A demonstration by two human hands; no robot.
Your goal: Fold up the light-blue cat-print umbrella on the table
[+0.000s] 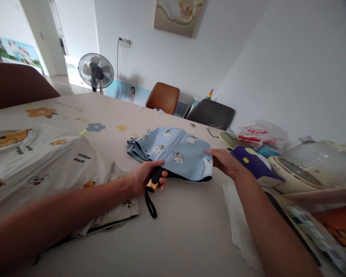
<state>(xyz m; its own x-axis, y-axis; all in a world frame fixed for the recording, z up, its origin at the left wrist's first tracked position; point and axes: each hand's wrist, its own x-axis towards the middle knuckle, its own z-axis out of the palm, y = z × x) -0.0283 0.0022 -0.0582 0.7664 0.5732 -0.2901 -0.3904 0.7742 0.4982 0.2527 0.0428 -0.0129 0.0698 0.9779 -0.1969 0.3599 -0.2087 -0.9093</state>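
Note:
A light blue umbrella (173, 148) with cartoon animals on its cloth lies collapsed but unrolled above the table, its folds bunched at the left. My left hand (147, 177) is wrapped round its black handle, which has a gold end and a black wrist strap (150, 204) hanging down. At the right edge of the cloth, my right hand (223, 161) pinches the fabric between thumb and fingers; some of those fingers are hidden behind the cloth. Left of both hands, a cream umbrella (83, 161) with yellow ducks printed on it lies spread on the table.
The table (184, 231) has a pale cloth with printed flowers. Along the right stand a purple tissue box (256, 165), a cream pot with a clear lid (317, 161), plastic bags (262, 134) and glasses (215, 130). Chairs (163, 98) and a fan (96, 71) stand beyond.

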